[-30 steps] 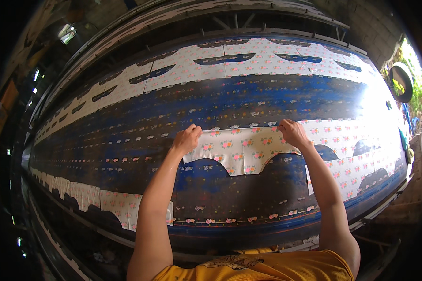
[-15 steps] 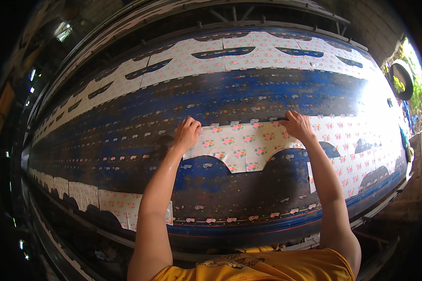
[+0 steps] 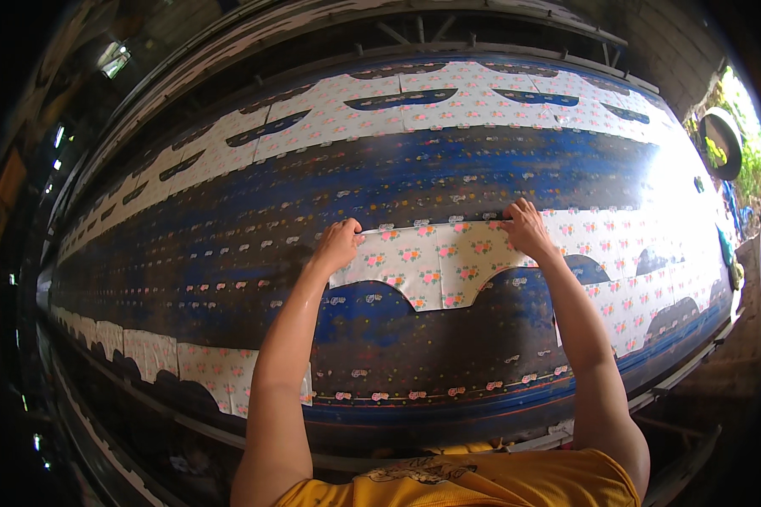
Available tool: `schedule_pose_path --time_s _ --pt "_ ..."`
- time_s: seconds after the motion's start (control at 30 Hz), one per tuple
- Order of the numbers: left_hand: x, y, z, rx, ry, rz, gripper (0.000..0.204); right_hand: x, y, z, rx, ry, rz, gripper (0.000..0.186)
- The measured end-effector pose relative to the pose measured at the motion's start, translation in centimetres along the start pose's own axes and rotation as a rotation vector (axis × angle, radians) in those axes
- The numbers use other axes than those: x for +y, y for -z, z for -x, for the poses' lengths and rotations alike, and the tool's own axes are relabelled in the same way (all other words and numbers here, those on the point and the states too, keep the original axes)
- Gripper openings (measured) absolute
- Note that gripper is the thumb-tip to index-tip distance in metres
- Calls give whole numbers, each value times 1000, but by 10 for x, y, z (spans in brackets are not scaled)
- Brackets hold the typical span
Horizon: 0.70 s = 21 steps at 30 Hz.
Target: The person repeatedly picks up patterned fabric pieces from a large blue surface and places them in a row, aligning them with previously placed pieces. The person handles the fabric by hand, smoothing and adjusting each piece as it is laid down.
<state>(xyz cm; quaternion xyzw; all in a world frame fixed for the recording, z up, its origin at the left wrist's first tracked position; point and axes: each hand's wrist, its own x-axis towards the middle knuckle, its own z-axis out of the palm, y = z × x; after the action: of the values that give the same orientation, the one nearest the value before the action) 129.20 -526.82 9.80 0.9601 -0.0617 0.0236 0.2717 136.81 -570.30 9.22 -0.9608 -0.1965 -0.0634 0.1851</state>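
A white sheet of thin fabric printed with small pink flowers and cut to a scalloped lower edge lies flat on the long, blue-stained, dark-streaked table, a little right of its middle and directly in front of the person. The left hand rests on the sheet's upper left corner, fingers bent and pressed down onto the cloth, and the right hand lies on its upper edge further right, fingers spread flat; neither grip is closed around anything, both are simply pressing the piece against the surface. The sheet looks soft and matte, its two wide arches along the bottom showing the dark table through them. To its right, more pieces of the same flowered cloth run on toward the bright end of the table. A row of matching pieces with lens-shaped cut-outs lines the far edge, and another row lines the near left edge. The table top itself looks worn and glossy, stamped with faint rows of little flower marks.
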Motion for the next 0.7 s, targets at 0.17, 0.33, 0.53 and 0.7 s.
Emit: schedule_pose_path --time_s 0.17,0.33,0.53,0.7 --pt "5 2 2 -44 87 75 11 -9 6 -1 -86 43 141 15" --pt "15 -1 20 121 0 205 13 -5 18 14 -114 67 -29 17" --pt "50 18 67 440 -263 219 18 -33 53 59 117 304 3 31" --pt "83 63 143 561 -419 -46 27 -69 118 127 171 274 20 20"
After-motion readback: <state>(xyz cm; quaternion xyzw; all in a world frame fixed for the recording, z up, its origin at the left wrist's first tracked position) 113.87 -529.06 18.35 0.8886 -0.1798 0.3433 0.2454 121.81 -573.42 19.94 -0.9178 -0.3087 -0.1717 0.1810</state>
